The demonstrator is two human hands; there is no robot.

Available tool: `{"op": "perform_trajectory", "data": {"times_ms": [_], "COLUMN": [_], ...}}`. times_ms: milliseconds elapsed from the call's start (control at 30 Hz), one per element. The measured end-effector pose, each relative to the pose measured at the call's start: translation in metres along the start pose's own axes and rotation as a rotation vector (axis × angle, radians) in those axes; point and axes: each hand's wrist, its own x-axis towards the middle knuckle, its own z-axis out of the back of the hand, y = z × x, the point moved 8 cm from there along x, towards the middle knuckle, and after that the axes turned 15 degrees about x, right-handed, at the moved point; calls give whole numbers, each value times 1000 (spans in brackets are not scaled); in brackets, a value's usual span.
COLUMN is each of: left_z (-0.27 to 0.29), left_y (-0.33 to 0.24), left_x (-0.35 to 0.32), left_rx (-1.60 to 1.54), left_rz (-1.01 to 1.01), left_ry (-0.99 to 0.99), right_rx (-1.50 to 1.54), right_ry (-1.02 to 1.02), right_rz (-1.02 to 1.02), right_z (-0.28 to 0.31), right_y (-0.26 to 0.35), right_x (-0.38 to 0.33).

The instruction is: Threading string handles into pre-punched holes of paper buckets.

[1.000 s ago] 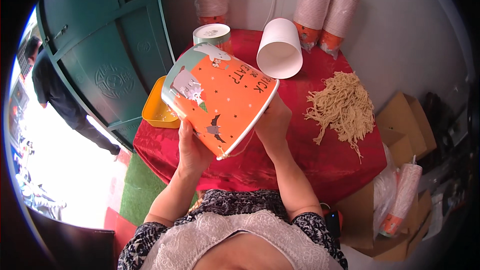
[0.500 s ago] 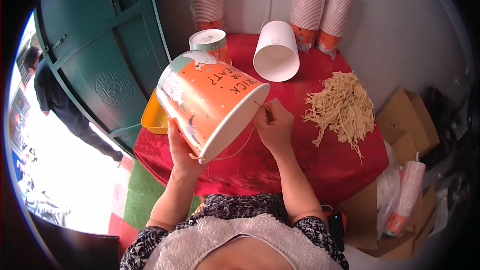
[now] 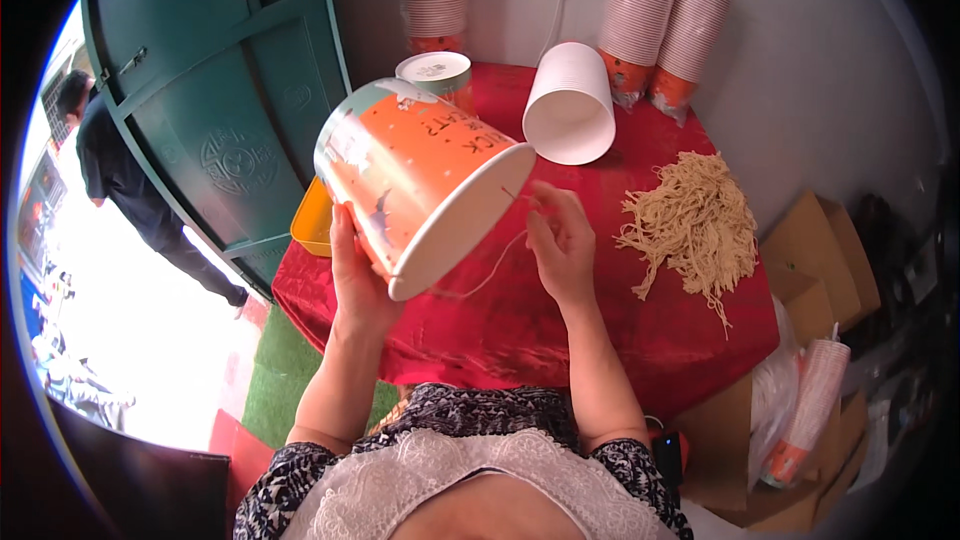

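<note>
A large orange and pale green paper bucket [image 3: 410,170] is tilted above the table, its white rim turned toward the lower right. My left hand [image 3: 362,285] grips it from the left, thumb against the printed wall near the rim. A thin cord [image 3: 497,265] hangs in a loop along the mouth, from the rim by my left hand across to the right side. Close to the rim, my right hand [image 3: 565,245] pinches the cord near a short reddish strand at the wall. Its fingertips are slightly blurred.
A red-clothed table [image 3: 480,330] bears a white bucket [image 3: 570,105] on its side, an upturned bucket [image 3: 435,68], a yellow tray [image 3: 312,225] and a pile of beige cords [image 3: 695,225]. Wrapped bucket stacks [image 3: 638,20] stand behind. Cardboard boxes [image 3: 815,250] lie right; a person [image 3: 125,170] is outside the green door.
My right hand has loosened from its tight curl and drawn slightly away from the rim. The bucket has shifted a little up and left. The person outside has moved slightly.
</note>
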Motion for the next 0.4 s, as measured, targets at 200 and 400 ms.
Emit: {"op": "perform_trajectory", "data": {"times_ms": [200, 400], "left_z": [0, 4], "left_y": [-42, -68], "left_x": [26, 42], "left_rx": [352, 732], "left_rz": [-345, -392], "left_ry": [-76, -117], "right_rx": [-295, -305], "right_ry": [-140, -39], "right_rz": [68, -8], "right_z": [31, 44], "right_y": [13, -1], "right_x": [-11, -23]}}
